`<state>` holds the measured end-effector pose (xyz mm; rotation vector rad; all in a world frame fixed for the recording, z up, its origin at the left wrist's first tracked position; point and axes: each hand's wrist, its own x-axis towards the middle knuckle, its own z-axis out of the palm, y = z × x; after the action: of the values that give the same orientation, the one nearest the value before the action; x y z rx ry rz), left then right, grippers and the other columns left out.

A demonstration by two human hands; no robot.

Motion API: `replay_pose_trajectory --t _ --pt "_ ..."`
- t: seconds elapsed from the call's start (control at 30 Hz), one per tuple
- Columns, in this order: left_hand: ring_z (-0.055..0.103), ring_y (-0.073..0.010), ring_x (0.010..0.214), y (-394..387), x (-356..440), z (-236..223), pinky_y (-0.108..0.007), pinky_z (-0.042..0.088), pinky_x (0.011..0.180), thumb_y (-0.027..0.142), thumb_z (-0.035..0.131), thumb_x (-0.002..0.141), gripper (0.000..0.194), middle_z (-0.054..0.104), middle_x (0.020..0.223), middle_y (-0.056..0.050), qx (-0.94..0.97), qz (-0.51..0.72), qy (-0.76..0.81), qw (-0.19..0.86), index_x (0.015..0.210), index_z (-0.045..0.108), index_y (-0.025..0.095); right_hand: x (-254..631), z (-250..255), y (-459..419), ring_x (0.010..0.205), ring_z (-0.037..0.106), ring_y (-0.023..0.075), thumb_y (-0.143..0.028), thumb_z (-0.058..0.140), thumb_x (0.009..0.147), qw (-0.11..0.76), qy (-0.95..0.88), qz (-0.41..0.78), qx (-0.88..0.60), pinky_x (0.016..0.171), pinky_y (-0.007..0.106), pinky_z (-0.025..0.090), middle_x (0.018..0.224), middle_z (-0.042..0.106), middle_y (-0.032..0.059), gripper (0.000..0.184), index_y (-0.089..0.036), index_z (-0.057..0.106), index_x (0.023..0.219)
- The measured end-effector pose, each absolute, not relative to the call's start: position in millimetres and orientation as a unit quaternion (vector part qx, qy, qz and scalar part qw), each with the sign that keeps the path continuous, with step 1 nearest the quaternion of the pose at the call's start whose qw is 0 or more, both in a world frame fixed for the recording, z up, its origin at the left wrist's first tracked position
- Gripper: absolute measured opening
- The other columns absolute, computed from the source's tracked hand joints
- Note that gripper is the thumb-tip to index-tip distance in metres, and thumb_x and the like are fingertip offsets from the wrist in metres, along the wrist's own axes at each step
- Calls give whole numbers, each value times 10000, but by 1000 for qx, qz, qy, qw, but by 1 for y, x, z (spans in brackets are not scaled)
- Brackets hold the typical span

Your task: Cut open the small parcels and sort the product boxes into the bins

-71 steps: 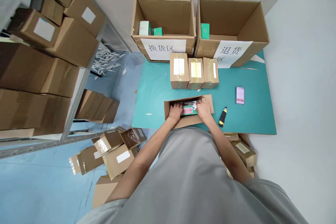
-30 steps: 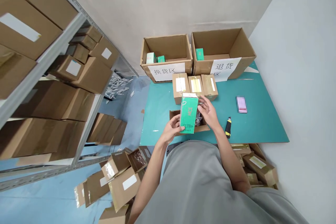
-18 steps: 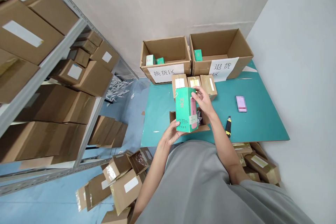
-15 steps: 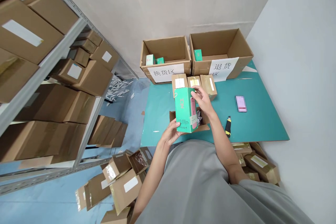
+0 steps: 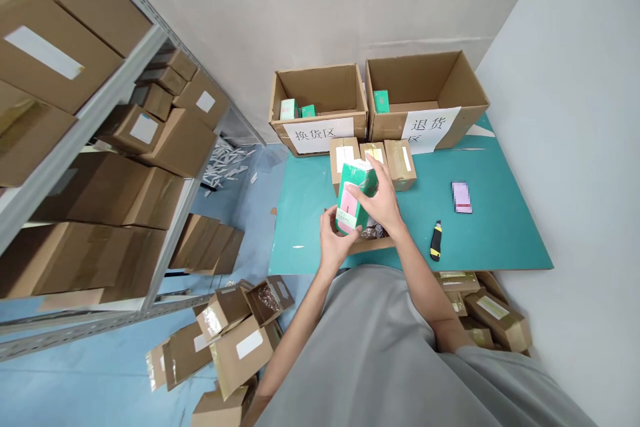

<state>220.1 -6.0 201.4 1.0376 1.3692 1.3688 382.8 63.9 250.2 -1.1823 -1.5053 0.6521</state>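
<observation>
I have the green box (image 5: 347,203) up off the counter (image 5: 500,227), right in front of me, its top leaning to my right and the pink-printed side facing me. My left fingers (image 5: 326,221) curl round its lower end, thumb at the bottom corner. My right fingers (image 5: 380,177) pinch higher up: the thumb lies across the pink print while the index finger reaches the top corner.

Below it sits an open carton (image 5: 370,245), with some crinkled packing (image 5: 371,232) showing inside. Just beyond, three taped cartons (image 5: 401,167) stand side by side. Behind those are two large boxes with paper signs, the left one (image 5: 320,89) holding two small packs (image 5: 289,109) and the right one (image 5: 415,83) a single green pack (image 5: 381,101). The cutter (image 5: 436,241) and the phone (image 5: 461,197) lie to my right, well apart from my hands.

I'd call this step handling and looking over the box. Any next move, I judge, calls for a firm hold low down with the left, so the right can loosen or regrip without the box slipping.
</observation>
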Motion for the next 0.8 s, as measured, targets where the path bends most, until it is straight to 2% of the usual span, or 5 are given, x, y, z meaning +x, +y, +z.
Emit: replay_pose_trajectory --t 0.07,0.17,0.3,0.63,0.8 --pt "666 -322 1334 -12 221 206 -407 556 1114 343 1050 612 813 697 1398 -125 425 547 528 491 1334 693 235 386 252 68 1479 613 370 -551 779 1036 558 -608 258 -502 1292 651 503 1555 655 98 512 -385 665 1506" --pt "703 -311 1290 -18 214 212 -386 606 1016 443 1040 694 720 735 1385 -117 371 513 482 605 1301 705 250 397 244 75 1259 713 330 -531 771 1028 593 -561 311 -486 1162 581 588 1354 744 75 344 -352 716 1318" --pt "765 -263 1131 -21 206 213 -358 644 918 465 1083 665 698 789 1291 -88 279 467 460 702 1220 716 254 407 226 83 1101 725 300 -628 792 985 615 -501 393 -466 1039 506 626 1198 769 50 404 -326 707 1239" --pt "781 -275 1125 -19 207 215 -348 669 854 461 1110 624 712 806 1261 -104 318 445 493 677 1189 750 222 415 218 84 1022 712 297 -761 789 941 609 -483 421 -467 1032 527 632 1112 741 41 566 -345 686 1312" --pt "769 -267 1091 -15 217 206 -412 673 930 495 1107 599 717 784 1195 -92 336 495 516 612 1135 717 221 414 222 80 1276 712 342 -802 772 948 602 -485 401 -492 1151 576 608 1476 701 107 766 -377 591 1559"
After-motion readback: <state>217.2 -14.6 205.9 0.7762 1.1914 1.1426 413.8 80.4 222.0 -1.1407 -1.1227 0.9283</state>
